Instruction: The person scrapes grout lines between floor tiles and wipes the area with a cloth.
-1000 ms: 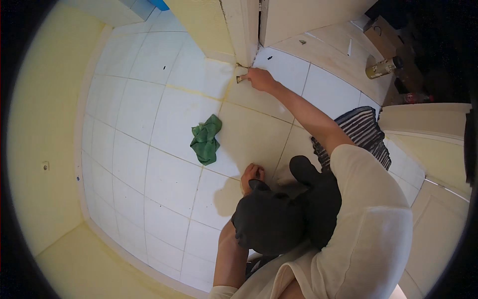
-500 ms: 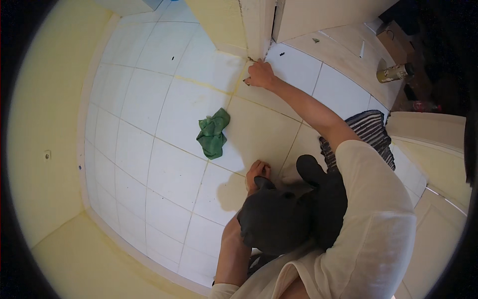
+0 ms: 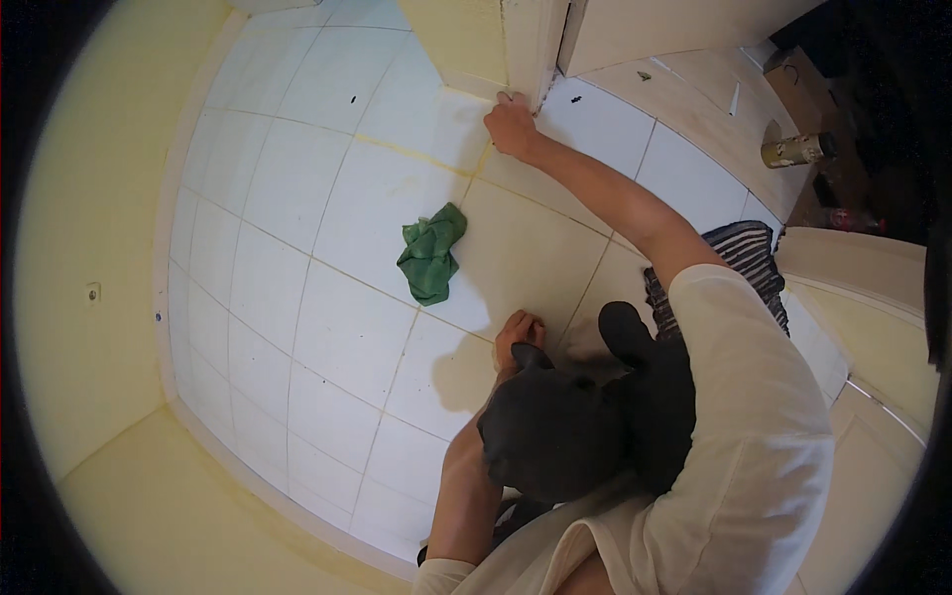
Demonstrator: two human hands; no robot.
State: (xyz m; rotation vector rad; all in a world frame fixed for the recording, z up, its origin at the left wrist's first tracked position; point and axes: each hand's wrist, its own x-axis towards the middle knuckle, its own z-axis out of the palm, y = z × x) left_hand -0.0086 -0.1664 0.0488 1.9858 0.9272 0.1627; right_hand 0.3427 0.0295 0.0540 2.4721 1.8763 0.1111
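My right hand (image 3: 511, 127) reaches far forward to the foot of the door frame (image 3: 529, 59). Its fingers are bent together against the corner where wall meets floor, and whatever they hold is hidden. Close to my body, my left hand (image 3: 520, 331) rests on the white tiled floor (image 3: 362, 327) with curled fingers; its inside cannot be seen. A crumpled green cloth (image 3: 432, 256) lies on the tiles between the two hands, touched by neither. Dark fabric (image 3: 545, 436) covers part of my left forearm from view.
A striped mat (image 3: 739, 263) lies by my right arm. Beyond the doorway are a can (image 3: 796, 151), a cardboard box (image 3: 793, 81) and an open door panel (image 3: 664, 35). A yellow wall (image 3: 109, 218) runs along the left. Small dark bits (image 3: 575, 99) dot the floor.
My right hand has shifted slightly forward, and its fingers now point into the corner at the door frame. My left hand and the green cloth stay in place as the view shifts slightly.
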